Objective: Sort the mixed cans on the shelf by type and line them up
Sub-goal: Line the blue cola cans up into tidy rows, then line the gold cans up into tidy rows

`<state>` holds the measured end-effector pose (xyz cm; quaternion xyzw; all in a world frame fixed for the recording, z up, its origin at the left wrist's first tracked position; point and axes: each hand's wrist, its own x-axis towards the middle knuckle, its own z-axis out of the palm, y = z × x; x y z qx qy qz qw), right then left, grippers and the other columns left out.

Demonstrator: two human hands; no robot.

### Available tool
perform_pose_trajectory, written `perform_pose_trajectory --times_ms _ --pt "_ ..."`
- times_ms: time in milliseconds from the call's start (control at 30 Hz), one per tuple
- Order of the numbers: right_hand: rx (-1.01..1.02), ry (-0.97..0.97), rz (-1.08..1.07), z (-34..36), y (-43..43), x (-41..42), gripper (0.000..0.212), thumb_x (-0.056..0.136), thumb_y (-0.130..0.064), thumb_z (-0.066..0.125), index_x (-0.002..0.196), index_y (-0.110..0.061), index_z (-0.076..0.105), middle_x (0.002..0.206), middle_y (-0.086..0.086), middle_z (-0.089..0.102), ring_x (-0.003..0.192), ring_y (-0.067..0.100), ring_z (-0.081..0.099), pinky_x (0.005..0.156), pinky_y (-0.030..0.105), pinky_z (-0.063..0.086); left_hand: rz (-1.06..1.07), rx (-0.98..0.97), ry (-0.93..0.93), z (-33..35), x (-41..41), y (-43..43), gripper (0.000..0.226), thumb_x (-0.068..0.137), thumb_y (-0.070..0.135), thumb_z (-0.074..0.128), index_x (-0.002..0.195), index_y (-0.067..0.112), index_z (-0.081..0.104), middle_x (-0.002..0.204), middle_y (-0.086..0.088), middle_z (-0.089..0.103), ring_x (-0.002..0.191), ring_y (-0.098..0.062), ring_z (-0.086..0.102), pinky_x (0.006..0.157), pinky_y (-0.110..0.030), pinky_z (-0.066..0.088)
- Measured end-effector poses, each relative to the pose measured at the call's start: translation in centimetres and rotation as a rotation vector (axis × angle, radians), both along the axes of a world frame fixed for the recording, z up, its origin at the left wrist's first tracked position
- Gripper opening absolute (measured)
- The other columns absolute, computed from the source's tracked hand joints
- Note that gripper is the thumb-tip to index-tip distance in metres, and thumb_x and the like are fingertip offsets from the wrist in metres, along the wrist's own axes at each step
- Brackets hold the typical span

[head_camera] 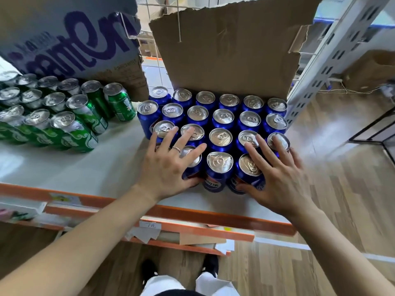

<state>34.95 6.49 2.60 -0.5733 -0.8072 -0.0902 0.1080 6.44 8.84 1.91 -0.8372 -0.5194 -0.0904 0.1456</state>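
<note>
As left hand (168, 165) and right hand (277, 174) touch blue cans (220, 136), both grips lie splayed.

You've got deep blue cans (220, 137) with silver tops at twelve o'clock — green cans (85, 116) with white swirls off at ten. The shelf (85, 167) reads pale white, its front edge (192, 213) orange. Plain brown cardboard (224, 56) behind at one, purple lettering on the grey box (64, 35) at eleven — wood-grain brown floor (342, 189) at four.

Blue cans (220, 136), centre: about twenty-one. Green cans (77, 101), left: thirteen visible, edge cropped. Cardboard boxes (224, 56), top: two.
</note>
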Motion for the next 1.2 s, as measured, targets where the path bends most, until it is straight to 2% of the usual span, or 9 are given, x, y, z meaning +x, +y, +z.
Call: perform_pose_trajectory --times_ms 100,200,300,400,633,867,1000,1100,1200 --pt "-0.104 -0.021 -0.036 1.1 -0.5 -0.3 0.091 0.076 -0.082 0.036 0.153 -0.032 0.032 0.161 -0.004 0.026 0.148 0.031 0.023 0.114 0.056 0.024 -0.001 -0.075 -0.016 0.7 -0.1 -0.1 0.083 0.072 0.078 0.056 0.142 0.033 0.052 0.154 -0.005 0.044 0.138 -0.037 0.043 0.108 -0.062 0.032" --pt "-0.152 0.039 -0.092 2.3 -1.5 -1.7 0.087 0.082 -0.083 0.023 0.154 -0.034 0.026 0.162 -0.01 0.013 0.151 0.024 0.012 0.12 0.054 0.013 -0.005 -0.178 -0.054 1.9 -0.5 -0.8 0.089 0.077 0.085 0.036 0.148 0.031 0.042 0.159 0.0 0.035 0.145 -0.03 0.033 0.112 -0.061 0.027" --pt "-0.116 0.108 -0.073 4.3 -3.0 -5.4 0.082 0.086 -0.079 0.022 0.153 -0.033 0.03 0.162 -0.008 0.017 0.152 0.021 0.011 0.121 0.054 0.012 -0.046 -0.148 -0.194 3.3 -3.0 -2.3 0.084 0.084 0.08 0.034 0.148 0.026 0.042 0.157 0.002 0.039 0.145 -0.024 0.035 0.113 -0.059 0.029" --pt "-0.111 0.173 -0.03 5.9 -4.6 -11.0 0.076 0.087 -0.074 0.026 0.151 -0.033 0.034 0.162 -0.008 0.021 0.151 0.018 0.015 0.12 0.053 0.014 -0.023 -0.112 -0.226 4.8 -7.9 -5.0 0.078 0.087 0.076 0.036 0.146 0.026 0.045 0.155 0.001 0.043 0.143 -0.022 0.038 0.116 -0.056 0.027" --pt "-0.099 0.292 0.143 8.1 -7.8 -27.6 0.074 0.087 -0.071 0.024 0.149 -0.032 0.04 0.161 -0.009 0.024 0.15 0.016 0.017 0.121 0.052 0.013 0.187 -0.113 -0.241 7.6 -24.3 -13.2 0.078 0.09 0.076 0.025 0.149 0.028 0.042 0.155 0.003 0.042 0.144 -0.018 0.035 0.119 -0.053 0.023" --pt "-0.138 0.29 0.395 10.1 -11.1 -43.7 0.076 0.087 -0.076 0.022 0.153 -0.038 0.027 0.163 -0.015 0.011 0.151 0.01 0.005 0.123 0.047 0.005 0.422 -0.066 -0.244 9.9 -37.6 -21.0 0.082 0.089 0.08 0.013 0.15 0.031 0.037 0.157 0.005 0.037 0.146 -0.018 0.03 0.117 -0.052 0.024" --pt "-0.209 0.209 0.517 10.4 -12.2 -50.5 0.076 0.088 -0.079 0.023 0.154 -0.041 0.017 0.162 -0.018 0.003 0.151 0.008 0.0 0.123 0.048 0.001 0.538 -0.026 -0.298 10.4 -43.6 -24.9 0.078 0.09 0.078 0.019 0.149 0.031 0.037 0.157 0.004 0.037 0.146 -0.018 0.03 0.117 -0.053 0.026" --pt "-0.217 0.216 0.577 10.3 -12.7 -54.6 0.073 0.091 -0.077 0.024 0.154 -0.041 0.019 0.162 -0.019 0.003 0.151 0.007 0.001 0.123 0.047 0.003 0.632 -0.028 -0.319 10.1 -47.3 -27.5 0.075 0.091 0.077 0.021 0.15 0.033 0.034 0.159 0.006 0.033 0.147 -0.017 0.027 0.118 -0.053 0.026" --pt "-0.226 0.247 0.605 10.1 -12.8 -58.5 0.077 0.086 -0.08 0.016 0.153 -0.041 0.021 0.162 -0.019 0.005 0.151 0.007 0.003 0.124 0.045 0.003 0.708 -0.032 -0.314 9.7 -50.5 -29.1 0.073 0.09 0.076 0.021 0.152 0.036 0.029 0.16 0.009 0.03 0.148 -0.015 0.025 0.119 -0.055 0.021"
